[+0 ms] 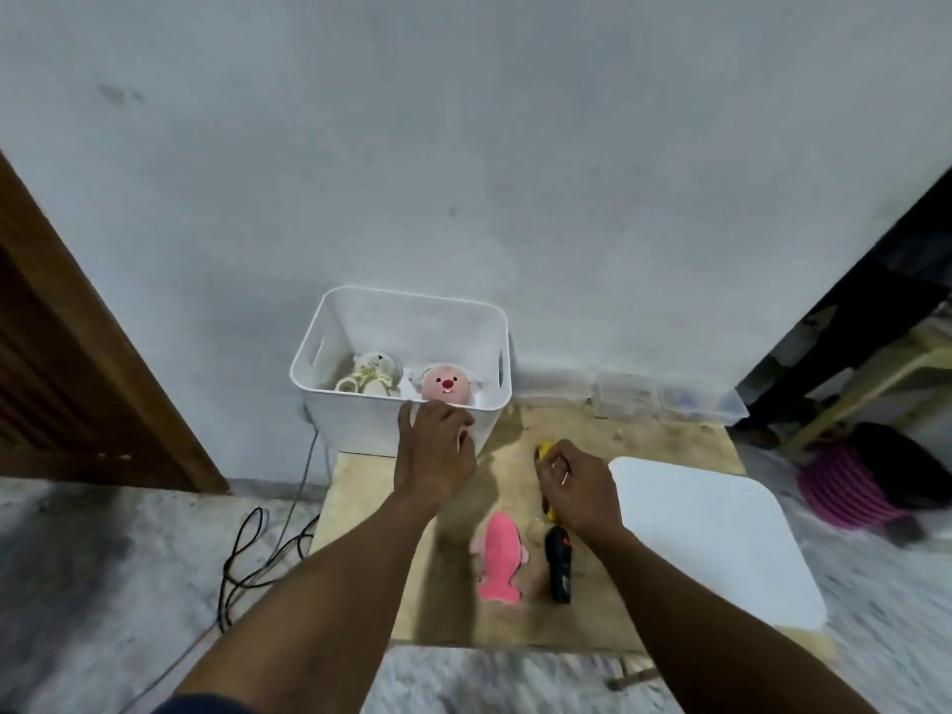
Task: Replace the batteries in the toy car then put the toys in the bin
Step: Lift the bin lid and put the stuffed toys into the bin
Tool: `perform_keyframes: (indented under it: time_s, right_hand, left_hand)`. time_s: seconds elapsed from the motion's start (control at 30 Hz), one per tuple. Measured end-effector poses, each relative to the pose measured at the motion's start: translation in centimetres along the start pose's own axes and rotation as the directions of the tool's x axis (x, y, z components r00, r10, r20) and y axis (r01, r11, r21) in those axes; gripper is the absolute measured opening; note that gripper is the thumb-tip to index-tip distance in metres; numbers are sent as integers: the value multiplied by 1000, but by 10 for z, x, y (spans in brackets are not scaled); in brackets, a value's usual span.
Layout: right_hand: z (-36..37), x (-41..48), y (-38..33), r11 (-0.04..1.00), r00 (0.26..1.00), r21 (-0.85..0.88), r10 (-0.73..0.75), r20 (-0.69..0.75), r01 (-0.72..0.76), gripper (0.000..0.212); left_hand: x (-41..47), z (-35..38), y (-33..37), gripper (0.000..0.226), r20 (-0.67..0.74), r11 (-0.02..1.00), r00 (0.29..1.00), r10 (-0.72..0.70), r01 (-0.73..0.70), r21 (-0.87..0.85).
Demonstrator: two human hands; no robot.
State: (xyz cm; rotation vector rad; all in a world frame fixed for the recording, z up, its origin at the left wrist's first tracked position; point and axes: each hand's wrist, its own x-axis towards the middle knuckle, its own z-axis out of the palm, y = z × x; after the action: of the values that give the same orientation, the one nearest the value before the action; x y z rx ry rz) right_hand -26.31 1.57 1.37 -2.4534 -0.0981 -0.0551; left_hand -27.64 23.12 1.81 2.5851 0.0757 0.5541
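A white bin (pixel 335 327) stands on the floor by the wall. Inside lie a cream plush toy (pixel 371 376) and a pink round-faced plush (pixel 445 386). My left hand (pixel 435 448) hovers at the bin's near rim, fingers loosely spread, holding nothing. My right hand (pixel 579 484) is closed around a yellow toy car (pixel 545 449), of which only the ends show. A pink fish plush (pixel 499 559) and a black remote-like controller (pixel 559 564) lie on the wooden board (pixel 371 507) below my hands.
A white lid (pixel 711 533) rests at the board's right side. Black cables (pixel 252 553) trail on the grey floor at left. A wooden door (pixel 77 353) stands at left; dark furniture and a pink-striped object (pixel 845 487) sit at right.
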Motion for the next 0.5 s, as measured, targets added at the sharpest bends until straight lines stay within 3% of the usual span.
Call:
perform_keyframes:
  time_s: [0.1, 0.23, 0.4, 0.5]
  right_hand:
    - [5, -23, 31, 986, 983, -150, 100, 153, -77, 7]
    - [20, -45, 70, 961, 965, -242, 180, 191, -132, 32]
    - [36, -51, 93, 966, 935, -173, 235, 265, -194, 52]
    - [45, -54, 98, 962, 932, -102, 272, 237, -255, 51]
  left_hand:
    - [-29, 15, 19, 29, 161, 999, 987, -6, 14, -51]
    - [-65, 40, 30, 36, 453, 978, 874, -175, 207, -21]
    - [-94, 76, 36, 48, 566, 912, 758, -325, 410, -25]
    - [-102, 93, 43, 64, 582, 861, 727, -364, 501, -87]
